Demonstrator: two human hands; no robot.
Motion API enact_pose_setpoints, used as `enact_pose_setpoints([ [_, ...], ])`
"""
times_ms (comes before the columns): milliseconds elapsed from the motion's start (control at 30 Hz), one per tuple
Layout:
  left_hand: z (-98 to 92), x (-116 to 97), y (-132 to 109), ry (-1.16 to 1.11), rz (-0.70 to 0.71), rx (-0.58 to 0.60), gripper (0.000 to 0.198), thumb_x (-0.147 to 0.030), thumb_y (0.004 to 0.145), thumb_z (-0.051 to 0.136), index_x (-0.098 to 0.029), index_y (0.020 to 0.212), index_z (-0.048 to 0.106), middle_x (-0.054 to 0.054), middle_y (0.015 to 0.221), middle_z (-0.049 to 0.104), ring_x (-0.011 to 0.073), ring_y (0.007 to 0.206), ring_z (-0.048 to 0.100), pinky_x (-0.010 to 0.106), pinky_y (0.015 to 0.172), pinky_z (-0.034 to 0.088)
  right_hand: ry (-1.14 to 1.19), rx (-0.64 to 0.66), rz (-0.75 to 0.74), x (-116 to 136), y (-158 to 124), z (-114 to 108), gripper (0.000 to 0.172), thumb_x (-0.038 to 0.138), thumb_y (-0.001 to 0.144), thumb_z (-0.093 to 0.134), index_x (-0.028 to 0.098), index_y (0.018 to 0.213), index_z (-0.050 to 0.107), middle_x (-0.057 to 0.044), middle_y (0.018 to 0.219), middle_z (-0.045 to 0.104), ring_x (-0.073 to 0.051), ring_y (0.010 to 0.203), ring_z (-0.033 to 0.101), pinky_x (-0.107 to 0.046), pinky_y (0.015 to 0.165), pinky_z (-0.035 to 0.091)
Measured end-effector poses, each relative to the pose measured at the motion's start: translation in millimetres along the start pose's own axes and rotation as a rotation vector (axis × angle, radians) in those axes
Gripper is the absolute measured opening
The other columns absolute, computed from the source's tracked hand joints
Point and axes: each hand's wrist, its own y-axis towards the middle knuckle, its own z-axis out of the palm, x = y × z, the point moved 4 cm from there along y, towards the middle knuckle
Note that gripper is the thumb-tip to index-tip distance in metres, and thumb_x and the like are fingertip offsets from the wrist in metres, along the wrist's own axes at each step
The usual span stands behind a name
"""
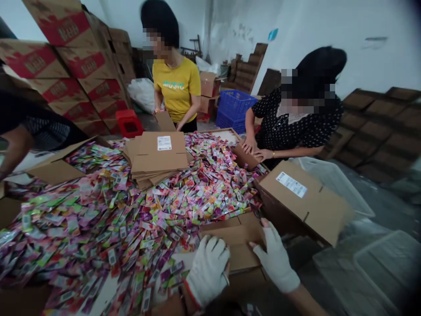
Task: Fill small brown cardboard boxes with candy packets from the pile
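Gloved, my left hand (209,268) curls against the carton (242,251), grip unclear; my right hand (275,260), spread, touches its right edge; it lies between.

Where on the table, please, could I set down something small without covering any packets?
Bare white tabletop shows at the far edge, between packets and wooden rim. A smaller gap, bordered by packets and the gloved left hand, looks tight. The middle is crowded with packets and flattened cartons.
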Motion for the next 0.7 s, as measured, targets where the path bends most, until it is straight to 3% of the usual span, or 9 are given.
enact_pose_setpoints([
  [67,2.1,-1.4,-5.4,0.019,-0.021,-0.001,0.021,-0.024,0.085,0.048,-0.021,0.102,0.06,0.003,0.099,0.058,0.0212,0.1,0.049,0.044,0.102,0.034,-0.048,0.169,-0.153,21.4,11.5,-3.7,0.036,0.023,0.086,0.052,0.018,0.122,0.053,-0.013,0.123,0.05,-0.029,0.115,0.047,-0.046,0.097,0.042],
  [133,2.3,-2.7,-5.9,0.033,-0.026,0.045,0.019,-0.024,0.085,0.046,-0.021,0.099,0.059,0.004,0.1,0.056,0.0221,0.1,0.047,0.044,0.1,0.035,-0.059,0.457,-0.231,43.4,23.5,4.3,0.022,0.015,0.084,0.052,0.019,0.104,0.061,-0.009,0.107,0.058,-0.023,0.099,0.055,-0.038,0.09,0.047],
  [200,2.3,-2.6,-2.6,0.047,-0.009,0.111,0.015,-0.024,0.085,0.046,-0.02,0.094,0.058,0.005,0.099,0.054,0.0227,0.098,0.046,0.043,0.095,0.038,-0.123,0.722,-0.249,59.5,33.7,19.7,0.018,0.01,0.084,0.051,0.017,0.095,0.063,-0.008,0.095,0.06,-0.021,0.089,0.058,-0.033,0.083,0.048],
  [300,6.0,1.2,0.7,0.059,0.005,0.165,0.015,-0.026,0.085,0.045,-0.02,0.092,0.057,0.005,0.1,0.053,0.0234,0.098,0.045,0.043,0.094,0.037,-0.27,0.943,-0.297,69.4,42.7,45.1,0.017,0.009,0.085,0.048,0.014,0.087,0.064,-0.009,0.09,0.062,-0.022,0.086,0.059,-0.032,0.081,0.048],
  [400,11.5,5.8,-3.0,0.045,-0.014,0.178,0.017,-0.028,0.086,0.044,-0.02,0.094,0.057,0.005,0.102,0.053,0.024,0.101,0.045,0.044,0.098,0.034,-0.317,0.989,-0.335,67.0,42.5,60.3,0.025,0.007,0.087,0.042,0.014,0.092,0.065,-0.011,0.095,0.063,-0.021,0.091,0.06,-0.031,0.084,0.046],
  [500,11.9,9.9,-5.4,-0.002,-0.049,0.162,0.029,-0.032,0.085,0.046,-0.019,0.109,0.055,0.007,0.111,0.052,0.0243,0.107,0.044,0.043,0.102,0.031,-0.291,0.934,-0.318,58.5,37.2,65.9,0.027,0.007,0.087,0.041,0.013,0.095,0.065,-0.013,0.099,0.063,-0.021,0.095,0.059,-0.031,0.088,0.046],
  [600,10.5,10.8,2.5,-0.029,-0.091,0.134,0.073,-0.052,0.078,0.052,-0.014,0.138,0.033,0.014,0.131,0.043,0.03,0.12,0.037,0.048,0.105,0.026,-0.168,0.838,-0.304,50.1,30.8,70.5,0.034,0.009,0.087,0.036,0.013,0.106,0.063,-0.014,0.106,0.063,-0.021,0.096,0.059,-0.033,0.09,0.047],
  [700,18.6,3.2,18.9,0.024,-0.052,0.187,0.115,-0.075,0.06,0.053,-0.008,0.145,0.015,0.023,0.141,0.031,0.0406,0.13,0.022,0.061,0.106,0.01,0.006,0.735,-0.319,43.6,27.1,70.9,0.04,0.012,0.082,0.032,0.014,0.103,0.065,-0.016,0.109,0.064,-0.023,0.095,0.061,-0.039,0.092,0.047],
])
